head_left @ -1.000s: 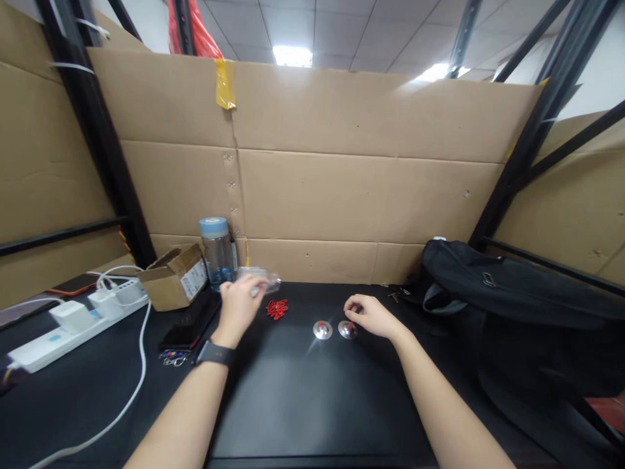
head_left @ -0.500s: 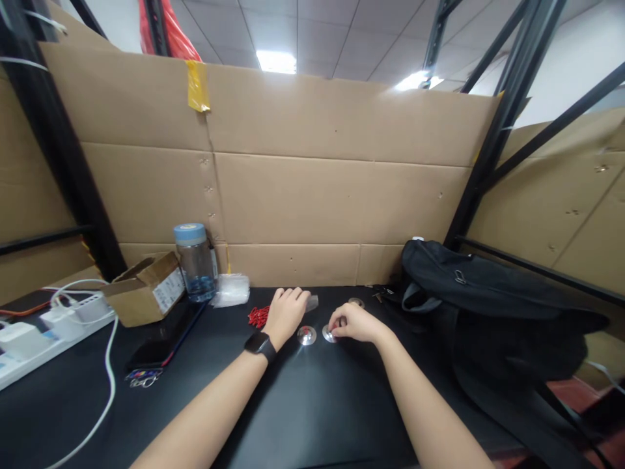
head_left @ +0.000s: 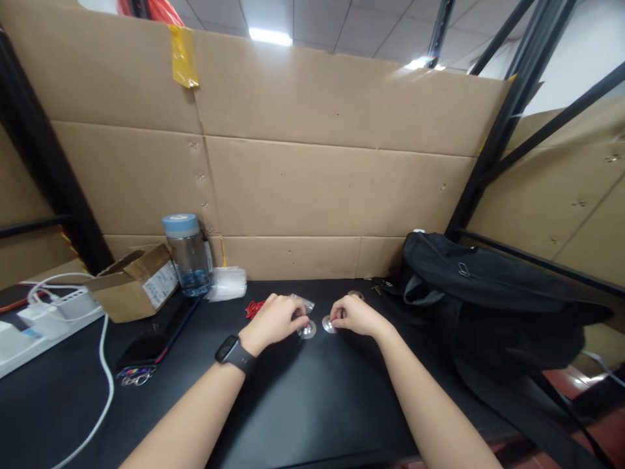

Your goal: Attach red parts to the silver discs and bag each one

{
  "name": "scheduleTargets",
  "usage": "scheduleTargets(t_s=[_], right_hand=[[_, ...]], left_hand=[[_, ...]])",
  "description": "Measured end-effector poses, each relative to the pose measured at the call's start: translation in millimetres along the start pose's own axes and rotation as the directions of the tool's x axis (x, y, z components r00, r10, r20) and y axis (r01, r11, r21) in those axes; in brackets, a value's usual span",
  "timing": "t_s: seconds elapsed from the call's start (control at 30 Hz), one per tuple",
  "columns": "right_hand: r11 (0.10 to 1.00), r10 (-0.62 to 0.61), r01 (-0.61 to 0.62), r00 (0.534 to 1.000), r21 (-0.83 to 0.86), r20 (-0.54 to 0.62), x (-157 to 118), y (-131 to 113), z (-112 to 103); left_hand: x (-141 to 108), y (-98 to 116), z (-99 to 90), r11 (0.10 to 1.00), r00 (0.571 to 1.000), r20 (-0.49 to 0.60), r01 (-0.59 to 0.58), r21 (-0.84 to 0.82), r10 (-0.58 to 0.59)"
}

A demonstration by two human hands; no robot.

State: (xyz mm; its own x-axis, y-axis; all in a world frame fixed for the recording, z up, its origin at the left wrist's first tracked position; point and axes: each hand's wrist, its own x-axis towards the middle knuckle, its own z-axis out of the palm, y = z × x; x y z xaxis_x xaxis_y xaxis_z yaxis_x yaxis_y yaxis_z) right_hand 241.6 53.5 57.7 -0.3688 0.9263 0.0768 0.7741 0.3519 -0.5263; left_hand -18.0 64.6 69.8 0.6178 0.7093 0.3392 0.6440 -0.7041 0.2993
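Observation:
My left hand, with a dark watch on its wrist, reaches to a shiny round disc on the black table. Its thumb and fingers close around a small red piece at the disc's middle. Beside it, my right hand pinches the centre of a second shiny disc, where a bit of red shows at the fingertips. Both discs lie flat, a short gap apart. Behind the left hand are a pile of small red pieces and a clear plastic bag, partly covered.
Another round disc and some keys lie behind my right hand. A black bag fills the right side. At left stand a water bottle, an open carton, a phone and a power strip.
My left hand has come from the clear bag down to the left disc and closed on its middle. My right hand stays at its disc. The camera view has tilted slightly down.

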Motion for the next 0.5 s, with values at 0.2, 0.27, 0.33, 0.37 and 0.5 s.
scheduleTargets(t_s=[0.2, 0.27, 0.33, 0.37, 0.5], right_hand=[[0.998, -0.006, 0.005, 1.000, -0.069, -0.017, 0.5, 0.6, 2.1], [0.992, -0.005, 0.003, 1.000, -0.122, -0.021, 0.7, -0.2, 2.5], [0.982, -0.006, 0.001, 1.000, -0.191, -0.029, 0.5, -1.9, 2.9], [0.974, -0.004, -0.004, 0.999, -0.226, -0.034, 0.2, -3.0, 3.1], [0.947, 0.003, -0.031, 0.996, -0.319, -0.087, -1.5, -8.4, 5.1]], left_hand=[[-0.6, 6.4, 14.9, 0.996, 0.996, 0.020, -0.090, 0.020, 0.090], [1.1, 6.5, 20.5, 0.995, 0.996, -0.001, -0.089, 0.038, 0.089], [2.4, 6.5, 23.9, 0.993, 0.995, -0.004, -0.097, 0.063, 0.098], [2.7, 6.6, 24.6, 0.991, 0.994, 0.000, -0.105, 0.083, 0.105], [1.8, 8.0, 22.1, 0.971, 0.987, -0.016, -0.155, 0.184, 0.160]])
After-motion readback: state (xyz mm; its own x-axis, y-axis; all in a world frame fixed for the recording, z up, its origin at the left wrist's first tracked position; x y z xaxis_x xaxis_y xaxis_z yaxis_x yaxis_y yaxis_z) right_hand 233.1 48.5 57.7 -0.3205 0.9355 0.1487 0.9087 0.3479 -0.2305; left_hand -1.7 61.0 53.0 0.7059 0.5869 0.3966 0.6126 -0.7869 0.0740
